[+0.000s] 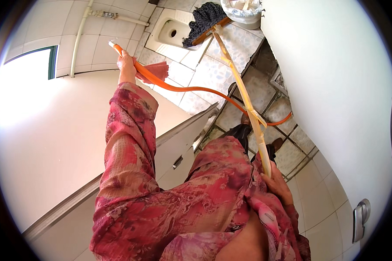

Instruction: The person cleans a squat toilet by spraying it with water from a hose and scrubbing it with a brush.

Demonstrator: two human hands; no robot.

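My left hand, stretched forward, grips an orange hose near its end. A pinkish-red cloth hangs at that same hand; whether the fingers hold it too is hard to tell. A pale spot, perhaps water, shows at the hose tip. From there the hose sags across to the right and down to the floor. Low at my right side, my right hand is around the upper end of a mop's wooden handle. The mop's dark grey strand head, on its wooden crossbar, lies over the edge of a squat toilet.
A bin with a plastic liner stands beside the mop head. White doors border the space: one at right, another panel at left. A raised tiled step edges the lower floor. A pipe runs up the wall.
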